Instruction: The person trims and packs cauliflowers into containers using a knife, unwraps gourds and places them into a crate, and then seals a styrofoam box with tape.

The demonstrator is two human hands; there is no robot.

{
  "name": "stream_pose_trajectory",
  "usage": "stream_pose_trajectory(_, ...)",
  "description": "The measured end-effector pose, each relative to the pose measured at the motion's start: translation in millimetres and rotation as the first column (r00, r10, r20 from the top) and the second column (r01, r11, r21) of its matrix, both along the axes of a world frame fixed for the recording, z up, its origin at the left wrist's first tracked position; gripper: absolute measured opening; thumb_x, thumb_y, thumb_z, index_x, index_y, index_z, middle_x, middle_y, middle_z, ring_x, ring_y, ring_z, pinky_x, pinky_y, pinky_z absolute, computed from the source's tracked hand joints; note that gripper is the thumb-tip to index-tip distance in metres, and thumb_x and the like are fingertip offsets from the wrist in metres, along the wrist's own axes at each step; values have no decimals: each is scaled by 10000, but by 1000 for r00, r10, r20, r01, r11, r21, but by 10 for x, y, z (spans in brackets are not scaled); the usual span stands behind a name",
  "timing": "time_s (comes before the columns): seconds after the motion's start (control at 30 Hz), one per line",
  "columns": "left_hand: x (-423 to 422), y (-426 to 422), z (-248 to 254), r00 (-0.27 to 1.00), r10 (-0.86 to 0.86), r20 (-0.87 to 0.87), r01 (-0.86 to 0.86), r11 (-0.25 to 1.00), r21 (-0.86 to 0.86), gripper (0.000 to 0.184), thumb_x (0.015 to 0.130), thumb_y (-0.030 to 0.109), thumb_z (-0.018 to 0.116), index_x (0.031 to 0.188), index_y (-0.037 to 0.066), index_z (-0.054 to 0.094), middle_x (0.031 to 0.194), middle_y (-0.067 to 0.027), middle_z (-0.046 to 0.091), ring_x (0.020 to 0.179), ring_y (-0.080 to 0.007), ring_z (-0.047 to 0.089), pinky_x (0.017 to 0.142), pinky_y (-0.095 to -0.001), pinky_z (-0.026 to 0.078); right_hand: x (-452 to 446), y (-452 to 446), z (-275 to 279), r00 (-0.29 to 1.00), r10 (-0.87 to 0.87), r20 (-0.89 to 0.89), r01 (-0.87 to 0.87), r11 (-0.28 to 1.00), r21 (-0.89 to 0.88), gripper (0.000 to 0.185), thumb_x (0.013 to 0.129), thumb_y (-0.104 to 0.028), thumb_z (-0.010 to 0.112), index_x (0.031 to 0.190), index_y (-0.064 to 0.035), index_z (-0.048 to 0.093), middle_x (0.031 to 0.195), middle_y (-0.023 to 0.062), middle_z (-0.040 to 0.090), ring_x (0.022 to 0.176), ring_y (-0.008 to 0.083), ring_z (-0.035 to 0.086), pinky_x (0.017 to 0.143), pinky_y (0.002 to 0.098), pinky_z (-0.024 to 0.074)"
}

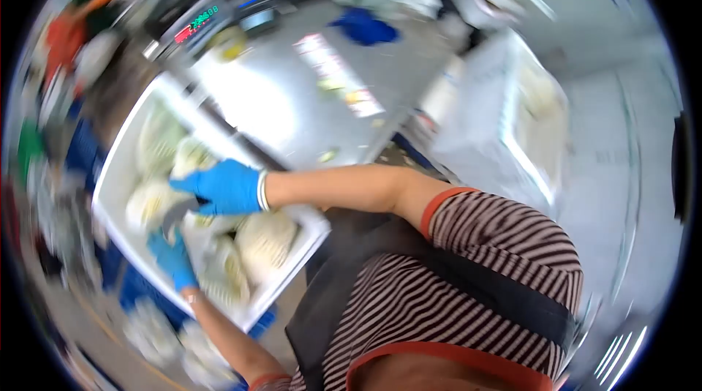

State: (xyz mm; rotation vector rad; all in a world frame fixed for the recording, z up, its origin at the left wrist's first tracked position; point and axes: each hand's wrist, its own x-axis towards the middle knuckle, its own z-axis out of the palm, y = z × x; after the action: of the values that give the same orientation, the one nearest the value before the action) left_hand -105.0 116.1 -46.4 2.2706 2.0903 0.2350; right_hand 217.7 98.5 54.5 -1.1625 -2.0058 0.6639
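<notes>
In the head view, my right hand (223, 188), in a blue glove, is closed around the dark handle of a knife (175, 211). Its short grey blade lies against a pale vegetable head (151, 202), perhaps a cauliflower; blur hides the exact kind. My left hand (171, 258), also gloved in blue, grips the lower side of this head, with the fingers close to the blade. Both hands are over a white foam box (311, 239). More pale heads lie inside, including one in white mesh (267, 239) and a greenish-white one (161, 138).
A metal table (292, 146) adjoins the box, with a printed strip (336, 73), a blue cloth (364, 27) and a lit digital scale display (197, 23). A second white box (486, 102) stands at right. Wrapped heads (152, 332) sit low at left. Another person (64, 43) is at upper left.
</notes>
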Motion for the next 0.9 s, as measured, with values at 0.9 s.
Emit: stream_pose_trajectory(0.9,11993,-4468,508,-20,-963,270,913,92,398,822,727,581,759,1210,-58,575,1158,-289,613,1077,-438,583,937,-493,465,4931,-6904,236,-689,-537,-487,648,-154,-746,312,1024,-84,443,1271,51,578,924,134,703,420,56,455,432,202,426)
